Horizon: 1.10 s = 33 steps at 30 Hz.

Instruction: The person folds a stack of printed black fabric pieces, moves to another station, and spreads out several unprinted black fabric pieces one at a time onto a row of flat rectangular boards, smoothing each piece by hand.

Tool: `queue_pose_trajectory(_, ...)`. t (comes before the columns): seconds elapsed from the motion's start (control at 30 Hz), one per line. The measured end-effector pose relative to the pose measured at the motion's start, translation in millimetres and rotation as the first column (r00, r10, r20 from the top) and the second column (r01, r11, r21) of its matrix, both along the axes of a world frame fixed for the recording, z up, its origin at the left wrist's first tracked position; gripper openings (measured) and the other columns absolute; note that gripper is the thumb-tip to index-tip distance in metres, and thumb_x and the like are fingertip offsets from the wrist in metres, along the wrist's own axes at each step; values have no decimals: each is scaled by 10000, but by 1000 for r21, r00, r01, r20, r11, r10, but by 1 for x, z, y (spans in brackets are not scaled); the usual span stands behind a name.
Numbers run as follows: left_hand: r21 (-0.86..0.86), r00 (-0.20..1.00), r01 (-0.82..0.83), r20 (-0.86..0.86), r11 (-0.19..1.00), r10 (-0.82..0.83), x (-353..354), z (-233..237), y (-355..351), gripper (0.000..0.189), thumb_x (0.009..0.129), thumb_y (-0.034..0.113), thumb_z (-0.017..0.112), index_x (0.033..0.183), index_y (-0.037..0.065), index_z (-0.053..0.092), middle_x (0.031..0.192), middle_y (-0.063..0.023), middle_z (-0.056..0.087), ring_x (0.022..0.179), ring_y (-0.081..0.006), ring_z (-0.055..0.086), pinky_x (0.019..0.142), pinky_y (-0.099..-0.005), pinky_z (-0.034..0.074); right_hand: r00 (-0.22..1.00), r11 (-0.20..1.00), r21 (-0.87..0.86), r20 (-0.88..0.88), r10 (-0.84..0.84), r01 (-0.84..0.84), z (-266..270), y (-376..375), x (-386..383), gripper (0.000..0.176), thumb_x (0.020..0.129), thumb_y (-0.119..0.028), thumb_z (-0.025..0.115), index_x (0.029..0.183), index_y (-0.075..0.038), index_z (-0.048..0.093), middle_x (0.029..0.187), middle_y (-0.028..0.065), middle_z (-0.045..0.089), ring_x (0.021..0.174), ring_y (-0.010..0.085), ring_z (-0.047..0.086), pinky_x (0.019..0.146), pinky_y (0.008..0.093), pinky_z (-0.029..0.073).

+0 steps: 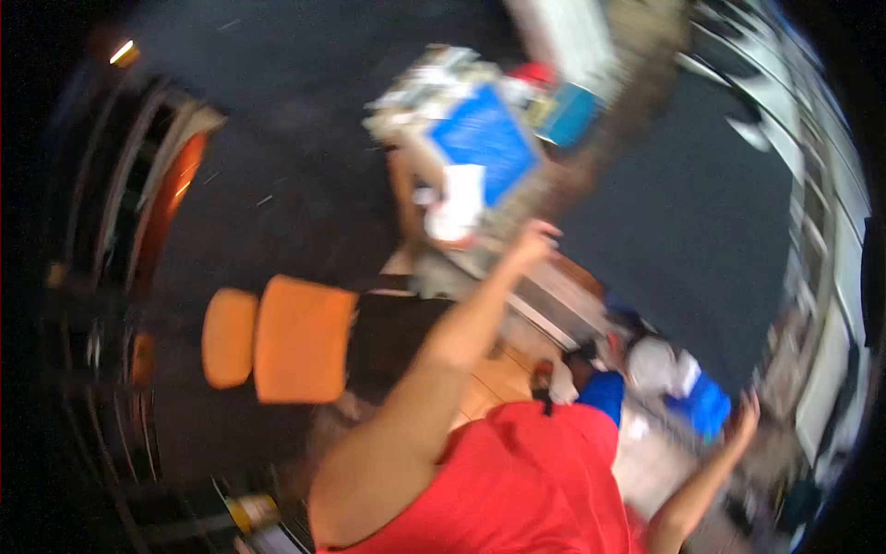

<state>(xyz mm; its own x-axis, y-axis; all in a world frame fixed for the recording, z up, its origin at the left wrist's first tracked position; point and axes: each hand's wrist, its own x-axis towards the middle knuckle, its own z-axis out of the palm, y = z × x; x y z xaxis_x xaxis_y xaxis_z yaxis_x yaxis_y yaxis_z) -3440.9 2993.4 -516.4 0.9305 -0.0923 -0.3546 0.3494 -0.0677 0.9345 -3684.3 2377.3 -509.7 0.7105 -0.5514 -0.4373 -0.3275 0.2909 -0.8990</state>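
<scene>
My left hand [535, 242] is raised at the centre of the head view, its blurred fingers apart and nothing visible in it. It is nearest to a white item [466, 189] beside a blue panel [489, 138]. At the lower right is my right hand [746, 417], with fingers spread and blurred, and no object shows in it. A blue bag or cloth [706, 406] lies to its left, near a round whitish object [652, 365]. Motion blur hides fine detail.
An orange chair [305, 340] stands at the left. Cluttered goods [429, 88] and a teal box [569, 115] are at the top. A white vehicle-like shape [831, 351] runs along the right edge. Orange tiles [489, 383] show below my left forearm.
</scene>
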Motion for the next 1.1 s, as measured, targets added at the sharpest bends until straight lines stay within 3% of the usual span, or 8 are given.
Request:
queue_pose_trajectory(0.1,11,1000,2,3,1000,-2,11,8,-3,222,812,-29,548,990,24,669,888,-64,632,680,-124,614,590,-266,530,993,990,-123,-79,-86,76,-9,-23,2,502,865,-64,569,1351,-147,473,1075,80,618,918,200,585,815,337,484)
queue_pose_trajectory(0.4,-179,996,49,-62,983,-61,20,15,14,312,797,-54,539,1079,9,655,966,-48,614,779,-115,616,696,-256,561,966,963,-79,-48,254,-257,-27,-88,-7,517,871,-19,519,1384,-60,469,956,28,610,807,117,565,701,240,467)
queue_pose_trajectory(0.5,-86,991,131,25,988,-130,14,34,19,301,835,63,600,1128,42,667,1040,-51,651,861,-144,613,761,-316,540,990,999,17,136,32,-34,22,-29,1,455,905,-89,538,1358,-61,504,1298,98,564,1052,197,585,836,266,478)
queue_pose_trajectory(0.57,-71,978,168,137,983,-157,5,58,16,292,888,167,617,1149,44,661,1138,-74,651,920,-163,616,805,-329,521,940,866,-460,167,298,-193,29,-24,-7,390,889,-103,573,1274,-44,588,1318,113,566,1175,191,543,891,300,457)
queue_pose_trajectory(0.6,-45,994,112,6,993,-112,10,52,16,306,901,193,623,1161,33,650,1192,-80,633,1001,-172,604,843,-338,513,997,940,-334,6,82,-75,35,-25,-1,370,887,-90,580,1254,-46,608,1291,116,589,1180,183,539,847,282,464)
queue_pose_trajectory(0.67,-100,995,82,65,992,-75,7,59,14,310,893,180,650,1162,24,644,1205,-85,630,1049,-176,597,861,-337,506,998,992,-113,26,-54,56,51,-20,0,361,866,-93,634,1225,-53,625,1078,71,681,568,70,556,448,196,383)
queue_pose_trajectory(0.83,-89,1000,-18,-17,996,17,-14,63,17,240,859,27,638,1097,45,611,1064,-36,590,922,-131,574,759,-285,534,975,987,7,160,-157,158,52,-9,-21,294,844,-2,668,1132,34,623,991,99,668,904,174,625,819,280,496)
queue_pose_trajectory(1.1,-113,997,-31,-77,993,22,-50,50,25,212,854,2,611,1061,42,589,985,-15,562,860,-99,548,722,-259,493,948,980,63,246,-201,191,41,9,-53,274,824,51,659,1088,11,595,914,40,629,833,114,594,788,231,478)
